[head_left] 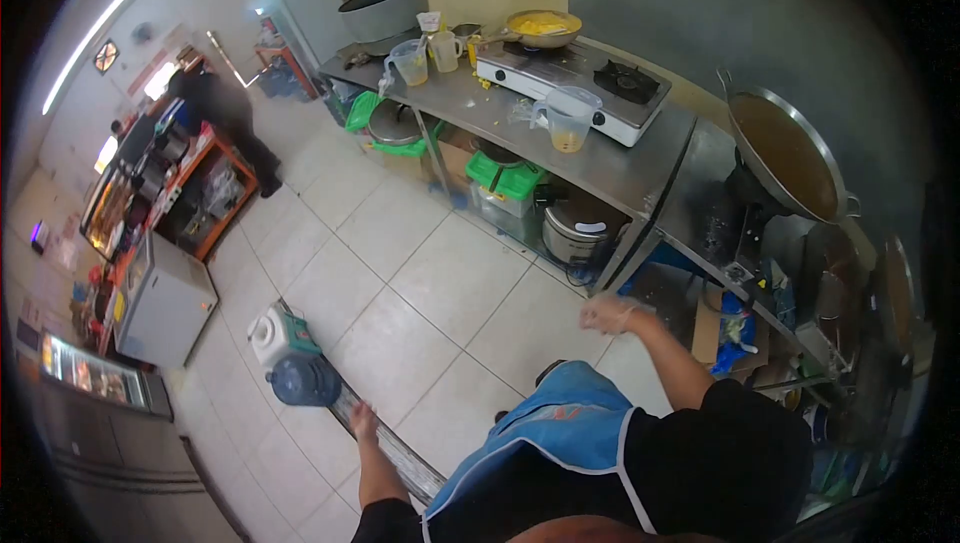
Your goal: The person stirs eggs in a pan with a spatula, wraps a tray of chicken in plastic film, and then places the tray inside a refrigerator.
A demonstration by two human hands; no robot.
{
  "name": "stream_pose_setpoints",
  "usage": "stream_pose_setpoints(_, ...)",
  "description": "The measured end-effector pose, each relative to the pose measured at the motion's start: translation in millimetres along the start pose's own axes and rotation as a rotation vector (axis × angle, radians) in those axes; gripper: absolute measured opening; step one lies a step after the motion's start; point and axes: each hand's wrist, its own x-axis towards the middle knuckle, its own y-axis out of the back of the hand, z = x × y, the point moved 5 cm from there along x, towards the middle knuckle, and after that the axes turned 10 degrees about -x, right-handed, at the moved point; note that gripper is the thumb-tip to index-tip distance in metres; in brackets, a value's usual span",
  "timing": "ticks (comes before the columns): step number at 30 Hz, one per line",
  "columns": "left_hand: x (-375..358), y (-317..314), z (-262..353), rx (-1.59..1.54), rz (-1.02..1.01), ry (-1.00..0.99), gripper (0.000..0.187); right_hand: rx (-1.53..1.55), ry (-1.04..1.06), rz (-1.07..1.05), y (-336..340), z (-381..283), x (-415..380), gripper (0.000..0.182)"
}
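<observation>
Largest first: a long steel table (pixel 600 168) along the far wall, taken here as the landmark. At its right end, a wide wok (pixel 785 153) of brown liquid, tilted on its own burner. At its left end, a big grey pot (pixel 385 8). On top, a two-burner stove (pixel 570 78) carrying a pan (pixel 542 28) of yellow food, with a clear measuring jug (pixel 567 118) just in front of the stove, a little amber liquid in the bottom. Underneath the table, a rice cooker (pixel 580 233). Well away from the table, across the open tiled floor, a blue water bottle (pixel 303 381) lying beside a long metal ledge (pixel 400 458). Long axis of that ledge diagonal in the view, far end by the bottle, near end running back to the blue apron; roughly parallel to the table's front edge. Left hand (pixel 363 421) laid flat on the ledge, fingers together and pointing along it toward the bottle, gripping nothing. Right hand (pixel 608 315) raised in mid-air near the table's right front corner, touching nothing; blurred, so impossible to tell whether curled or spread. Judging by this: cooking seemingly partway, with food in the pan and the jug nearly drained, but both hands off every vessel and nothing picked up.
</observation>
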Motion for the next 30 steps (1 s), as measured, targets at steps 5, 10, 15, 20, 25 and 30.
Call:
stream_pose_setpoints(5,80.2,-277.1,125.0,0.247,-0.271,-0.085,0.03,0.078,0.054,0.463,169.3,4.3,47.3,0.024)
stream_pose_setpoints(10,120.9,-439.9,77.8,0.369,-0.764,-0.141,0.036,0.279,-0.133,0.737,343.4,33.9,113.2,0.025)
stream_pose_setpoints(15,108.4,-522.4,105.4,0.778,-0.795,0.25,0.044,0.01,0.037,0.984,502.0,72.9,210.3,0.034)
stream_pose_setpoints(20,192.9,-620.6,183.5,0.627,-0.768,0.147,0.048,-0.219,-0.295,0.759,616.9,65.6,295.6,0.041)
stream_pose_setpoints(25,235.1,-803.1,301.7,0.577,-0.816,-0.07,0.048,-0.325,-0.399,0.799,679.9,113.4,406.3,0.048)
stream_pose_setpoints(30,254.5,-993.0,399.9,0.439,-0.986,-0.139,0.063,-0.413,-0.514,0.377,707.7,144.0,494.0,0.051)
